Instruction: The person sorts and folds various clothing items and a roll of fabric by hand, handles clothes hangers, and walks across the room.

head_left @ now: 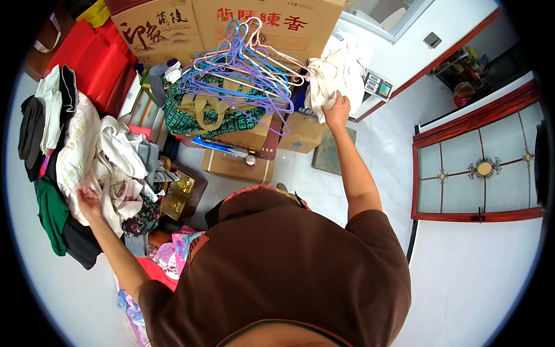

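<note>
Right hand: the right hand (336,110) is closed on the lower edge of the cream cloth (335,75), fingers bent over the fabric.
Left hand: the left hand (89,205) lies against the striped cloth (80,130) in the clothes pile; the fingertips blend into the folds, so I cannot tell whether they grip or only rest.
Cream cloth: bunched, beside the cardboard box (266,26) and next to the scale (378,84). It looks light and limp, likely to sag from a single pinch; a hold at two separate edges should spread it better.
Clothes pile: loose, overlapping garments, with the green garment (53,214) hanging at its outer side. Soft and unbreakable, but layers may drag along together; a gathered fold of just one piece is the surer hold.
Hangers: the hangers (245,72) lie tangled over the patterned bag (185,110). Thin, stiff and probably slick, they seem apt to snag; the hooks offer the clearest hold.
</note>
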The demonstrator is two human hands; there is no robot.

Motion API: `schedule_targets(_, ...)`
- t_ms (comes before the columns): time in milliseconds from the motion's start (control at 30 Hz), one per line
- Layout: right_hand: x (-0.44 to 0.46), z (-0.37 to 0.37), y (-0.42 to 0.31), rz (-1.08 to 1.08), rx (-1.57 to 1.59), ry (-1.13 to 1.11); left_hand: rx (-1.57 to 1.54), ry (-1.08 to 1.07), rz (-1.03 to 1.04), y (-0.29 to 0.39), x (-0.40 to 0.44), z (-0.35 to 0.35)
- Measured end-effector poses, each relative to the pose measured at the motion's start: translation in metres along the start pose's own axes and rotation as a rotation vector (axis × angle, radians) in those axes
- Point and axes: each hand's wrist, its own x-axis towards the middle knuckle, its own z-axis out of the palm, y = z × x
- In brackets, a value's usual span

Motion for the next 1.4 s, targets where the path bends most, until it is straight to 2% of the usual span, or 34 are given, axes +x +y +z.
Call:
schedule_targets(67, 0.012, 0.000, 0.005, -0.058, -0.107, -0.031, 0.009, 0.071, -0.126, -0.044, -0.030, 0.026)
schedule_targets(167, 0.030, 0.015, 0.018, -0.101, -0.257, 0.090, -0.006, 0.177, -0.255, -0.105, -0.057, 0.052)
schedule_targets(200, 0.036, 0.021, 0.023, -0.114, -0.245, 0.180, -0.017, 0.207, -0.282, -0.120, -0.070, 0.069)
schedule_targets(300, 0.060, 0.029, 0.048, -0.166, -0.120, 0.154, 0.036, 0.264, -0.332, -0.148, -0.079, 0.088)
schedule_targets(333, 0.065, 0.024, 0.048, -0.215, -0.064, 0.233, 0.056, 0.296, -0.335, -0.152, -0.080, 0.093)
schedule_targets(433, 0.094, -0.010, 0.031, 0.193, 0.330, -0.032, 0.059, 0.221, -0.359, -0.159, -0.084, 0.110)
schedule_targets(467, 0.103, 0.000, 0.038, 0.131, 0.437, 0.240, 0.076, 0.272, -0.348, -0.162, -0.085, 0.119)
schedule_targets(500, 0.125, 0.003, 0.051, -0.013, 0.624, 0.345, 0.088, 0.266, -0.358, -0.165, -0.086, 0.126)
schedule_targets(533, 0.127, -0.026, 0.031, 0.134, 0.880, 0.293, 0.101, 0.258, -0.371, -0.168, -0.086, 0.132)
schedule_targets(633, 0.147, -0.076, 0.007, 0.163, 1.167, 0.279, 0.119, 0.211, -0.410, -0.182, -0.080, 0.151)
schedule_targets(733, 0.159, -0.106, -0.006, 0.044, 1.417, 0.255, 0.125, 0.130, -0.431, -0.202, -0.069, 0.176)
schedule_targets(833, 0.162, -0.140, -0.015, -0.078, 1.477, 0.217, 0.140, 0.074, -0.469, -0.216, -0.069, 0.222)
schedule_targets(967, 0.139, -0.193, -0.030, -0.146, 1.617, 0.229, 0.197, -0.101, -0.459, -0.244, -0.075, 0.273)
schedule_targets(1100, 0.096, -0.240, -0.042, -0.264, 1.349, 0.243, 0.427, -0.296, -0.481, -0.270, -0.129, 0.363)
schedule_targets(1133, 0.082, -0.252, -0.053, -0.150, 1.255, 0.272, 0.461, -0.433, -0.491, -0.282, -0.140, 0.378)
schedule_targets(1233, 0.051, -0.262, -0.051, -0.282, 0.787, 0.286, 0.577, -0.788, -0.559, -0.305, -0.179, 0.424)
schedule_targets(1367, 0.013, -0.262, -0.054, -0.197, 0.743, 0.159, 0.674, -1.238, -0.615, -0.338, -0.214, 0.462)
schedule_targets(1400, 0.008, -0.258, -0.051, -0.241, 0.704, 0.172, 0.655, -1.352, -0.637, -0.351, -0.220, 0.465)
